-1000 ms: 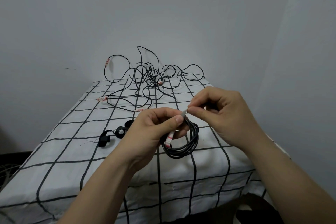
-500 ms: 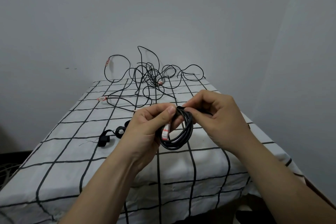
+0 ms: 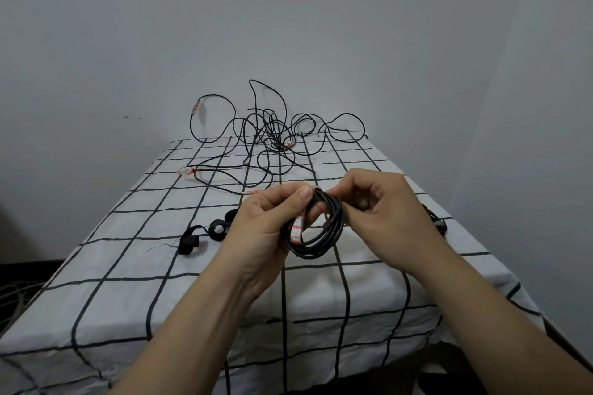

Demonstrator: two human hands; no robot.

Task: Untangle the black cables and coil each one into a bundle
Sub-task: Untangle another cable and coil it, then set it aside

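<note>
Pinching the coiled cable (image 3: 322, 243) between them, left hand (image 3: 260, 229) and right hand (image 3: 386, 216), fingers curled.

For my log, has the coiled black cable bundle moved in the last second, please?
Yes, the bundle rose in view: its bottom now clears the black tablecloth grid line it overlapped.

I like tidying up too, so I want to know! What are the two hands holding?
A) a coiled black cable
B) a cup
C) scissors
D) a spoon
A: the left hand and the right hand both grip a coiled black cable, looped into a ring above the checked tablecloth.
</note>
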